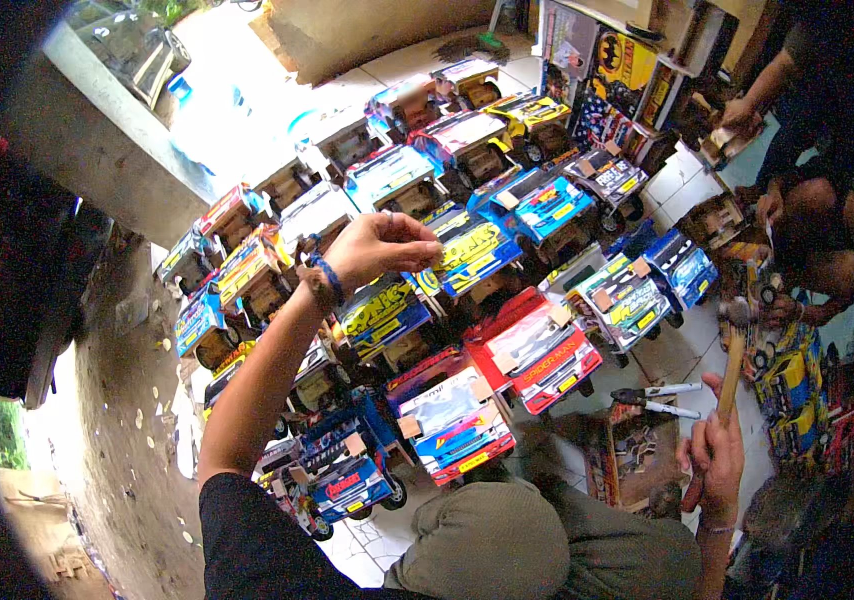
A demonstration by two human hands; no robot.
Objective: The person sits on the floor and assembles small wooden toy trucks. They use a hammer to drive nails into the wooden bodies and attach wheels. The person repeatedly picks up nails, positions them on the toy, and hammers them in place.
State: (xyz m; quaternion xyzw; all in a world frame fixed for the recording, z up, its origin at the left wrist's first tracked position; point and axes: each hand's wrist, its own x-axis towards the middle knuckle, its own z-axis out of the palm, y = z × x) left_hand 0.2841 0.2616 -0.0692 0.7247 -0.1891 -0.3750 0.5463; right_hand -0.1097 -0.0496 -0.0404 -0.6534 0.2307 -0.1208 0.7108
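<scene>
My left hand (pixel 387 248) is raised over the rows of toy trucks, its fingertips pressed together; whatever they hold, if anything, is too small to make out. Nearest beneath it are a blue truck with a yellow-patterned windshield (pixel 472 245) and a similar blue-and-yellow truck (pixel 384 312). On the right, my right hand (pixel 719 460) grips a hammer (pixel 733 375) by its wooden handle, the head pointing away from me. Beside that hand stands a small wooden box (pixel 647 450) with loose pieces inside. Two markers (pixel 657 395) lie across its far edge.
More trucks, including a red one (pixel 537 350), crowd the white tiled floor (pixel 692 355). At the right edge co-workers sit close, one hand (pixel 782 312) near the hammer head. Blue-and-yellow toy trucks (pixel 792 385) lie there. A concrete wall (pixel 112 130) stands at left.
</scene>
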